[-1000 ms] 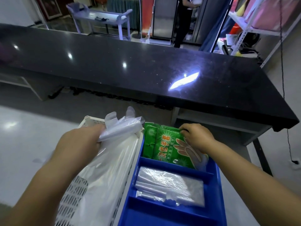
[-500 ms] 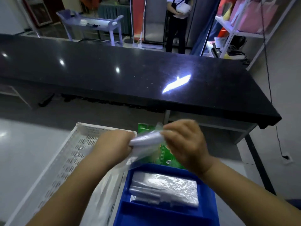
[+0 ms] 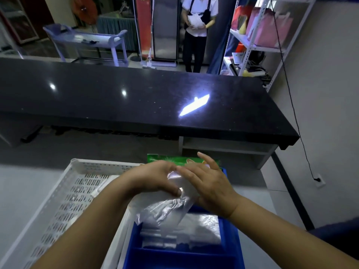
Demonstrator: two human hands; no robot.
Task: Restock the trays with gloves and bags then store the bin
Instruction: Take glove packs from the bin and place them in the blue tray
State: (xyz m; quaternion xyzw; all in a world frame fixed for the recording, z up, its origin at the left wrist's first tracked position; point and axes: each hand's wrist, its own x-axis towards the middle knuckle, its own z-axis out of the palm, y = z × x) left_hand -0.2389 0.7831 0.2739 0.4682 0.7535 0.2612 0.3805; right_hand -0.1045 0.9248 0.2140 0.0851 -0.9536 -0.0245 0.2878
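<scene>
- Clear plastic sits in the middle of the head view. A clear plastic bundle (image 3: pixel 165 210) hangs over the blue tray (image 3: pixel 232 239). I cannot tell if it is gloves or bags.
- I think this is the restocking step. The bundle is between the white bin (image 3: pixel 64 200) on the left and the tray just beside it on the right.
- The bundle is above the tray's middle box, where a flat pile of clear bags (image 3: pixel 202 230) lies. I cannot tell if its bottom tip touches that pile.
- A green glove packet (image 3: pixel 174 158) stands in the far box of the tray, just behind the hands.
- My guess for the next move is to bring the bundle down into a box, lay it flat and let go. It looks thin and slippery, so it may need a push to stay flat and not slide over the wall.
- The left hand (image 3: pixel 155 177) has its fingers curled down over the top of the bundle. Its thumb pinches the plastic from the front.
- The right hand (image 3: pixel 209 189) has mostly straight, spread fingers. It rests flat on the right side of the bundle, and one fingertip touches the left hand. Its thumb is hidden, so I cannot tell if it grips too.
- The bin is not put away yet.
</scene>
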